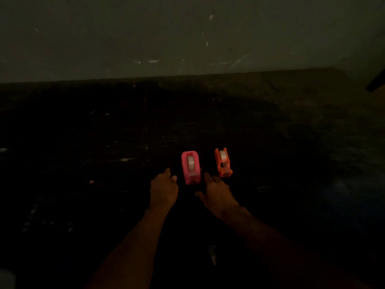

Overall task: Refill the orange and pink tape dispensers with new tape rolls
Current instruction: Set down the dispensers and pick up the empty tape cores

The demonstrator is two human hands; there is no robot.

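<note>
The pink tape dispenser (190, 170) sits on the dark, speckled floor (104, 142) right in front of me, standing upright, with a pale roll of tape (190, 162) showing in its open top. Just beside it on my right stands the orange tape dispenser (223, 163), smaller, angled a little, and it too carries a pale tape roll (223, 154). The 2 dispensers stand apart, not touching. My left hand (163, 189) hovers just left of the pink one, fingers loosely curled and holding nothing. My right hand (218, 195) is just below and right of it, fingers spread loosely, empty as well. Light is very dim, so finer details on both dispensers are lost. A pale wall (187, 38) rises behind.
</note>
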